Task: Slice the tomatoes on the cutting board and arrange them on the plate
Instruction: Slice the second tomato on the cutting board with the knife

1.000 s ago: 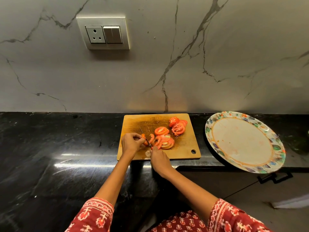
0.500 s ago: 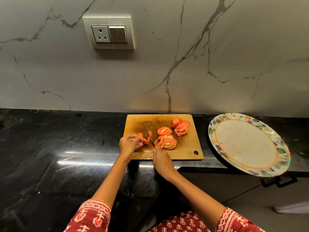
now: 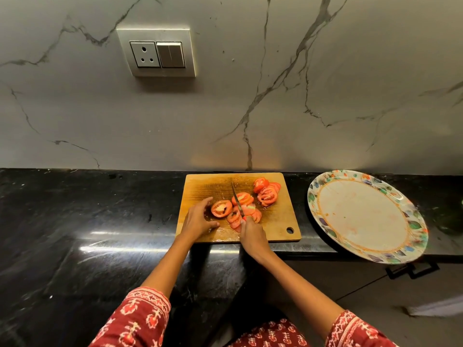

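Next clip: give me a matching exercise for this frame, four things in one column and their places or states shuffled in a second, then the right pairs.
Things
1. knife
2. plate
3. tomato piece
4. wall socket

Places or states
A. on the counter right of the cutting board, no slices on it
B. on the marble wall, above and left of the board
C. gripped by the right hand, blade over the slices
D. cut face up, beside the left hand

Pairs: 1-C, 2-A, 3-D, 4-B
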{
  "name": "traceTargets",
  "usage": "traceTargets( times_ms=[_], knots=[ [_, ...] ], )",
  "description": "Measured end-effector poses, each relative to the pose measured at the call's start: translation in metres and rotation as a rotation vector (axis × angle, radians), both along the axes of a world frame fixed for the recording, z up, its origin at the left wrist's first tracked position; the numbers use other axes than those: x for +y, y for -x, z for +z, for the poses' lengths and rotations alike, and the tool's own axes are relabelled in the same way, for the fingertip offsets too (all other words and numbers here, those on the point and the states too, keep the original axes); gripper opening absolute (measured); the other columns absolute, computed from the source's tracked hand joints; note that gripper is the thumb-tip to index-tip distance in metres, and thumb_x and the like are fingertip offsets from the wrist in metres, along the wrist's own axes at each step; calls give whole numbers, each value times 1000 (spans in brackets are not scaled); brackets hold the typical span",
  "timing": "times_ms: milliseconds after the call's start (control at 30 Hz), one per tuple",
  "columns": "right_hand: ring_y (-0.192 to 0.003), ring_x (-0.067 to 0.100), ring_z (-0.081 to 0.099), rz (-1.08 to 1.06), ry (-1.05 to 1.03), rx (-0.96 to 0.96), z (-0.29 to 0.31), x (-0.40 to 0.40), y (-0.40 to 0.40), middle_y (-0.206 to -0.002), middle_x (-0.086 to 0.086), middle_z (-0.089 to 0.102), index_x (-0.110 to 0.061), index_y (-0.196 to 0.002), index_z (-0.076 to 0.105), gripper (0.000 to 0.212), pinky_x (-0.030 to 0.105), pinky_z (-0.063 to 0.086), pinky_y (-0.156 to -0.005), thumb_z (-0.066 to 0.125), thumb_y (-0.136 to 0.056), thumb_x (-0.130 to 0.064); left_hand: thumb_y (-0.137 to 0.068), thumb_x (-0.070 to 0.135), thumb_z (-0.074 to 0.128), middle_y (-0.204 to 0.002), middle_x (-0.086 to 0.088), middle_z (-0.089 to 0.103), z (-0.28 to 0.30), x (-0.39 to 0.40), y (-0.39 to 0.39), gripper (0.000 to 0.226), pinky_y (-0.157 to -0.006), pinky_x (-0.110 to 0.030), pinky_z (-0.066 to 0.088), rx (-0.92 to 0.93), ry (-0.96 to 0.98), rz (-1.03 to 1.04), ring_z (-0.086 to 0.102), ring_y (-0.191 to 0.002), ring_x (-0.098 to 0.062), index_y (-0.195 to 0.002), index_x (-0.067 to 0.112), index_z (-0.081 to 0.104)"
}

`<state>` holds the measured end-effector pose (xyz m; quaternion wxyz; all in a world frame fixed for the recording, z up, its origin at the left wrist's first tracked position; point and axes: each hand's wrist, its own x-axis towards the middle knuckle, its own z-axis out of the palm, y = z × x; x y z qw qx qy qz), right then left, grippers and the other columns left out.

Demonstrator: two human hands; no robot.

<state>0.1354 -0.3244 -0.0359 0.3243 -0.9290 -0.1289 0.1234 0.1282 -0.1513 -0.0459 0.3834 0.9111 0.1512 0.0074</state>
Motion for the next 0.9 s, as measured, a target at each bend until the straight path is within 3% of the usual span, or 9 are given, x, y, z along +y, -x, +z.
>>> traceTargets(
  times_ms=[167, 367, 533, 733, 900],
  knots=[
    [-96, 38, 58, -3, -7, 1, 2, -3, -4, -105, 23, 60, 2, -111, 48, 32, 30, 30, -64, 27, -102, -21, -67, 15, 78, -130, -8, 53, -4, 0, -14, 81, -100, -43, 43, -3, -79, -81, 49, -120, -27, -138, 16, 39],
    [-94, 37, 58, -21, -23, 17, 1, -4, -9, -105, 22, 61, 1, -116, 48, 32, 29, 31, -65, 28, -102, -19, -65, 11, 79, -113, -10, 60, -6, -3, -10, 59, -80, -24, 44, -102, -31, -16, 57, -99, -22, -119, 8, 55],
    [-91, 36, 58, -6, -44, -10, 6, -4, -9, -100, 19, 60, 0, -112, 48, 29, 29, 29, -63, 27, -102, -19, -64, 11, 80, -110, -8, 59, 1, 9, -1, 51, -83, -21, 38, -245, -60, 36, 54, -100, -20, -110, 8, 58],
    [-81, 29, 55, -12, -76, -7, 7, 0, -9, -98, 18, 60, -1, -110, 49, 28, 28, 30, -62, 28, -102, -19, -58, 18, 85, -108, -5, 60, 11, 8, 1, 65, -86, -34, 50, -286, -78, -122, 55, -98, -17, -117, 13, 56],
    [-86, 34, 58, -26, -73, 21, 2, -7, -11, -98, 20, 61, -1, -114, 48, 30, 29, 32, -62, 29, -102, -20, -56, 16, 87, -113, -7, 58, -4, 10, 8, 68, -76, -24, 50, -263, 6, -53, 56, -98, -19, -117, 11, 57]
  ],
)
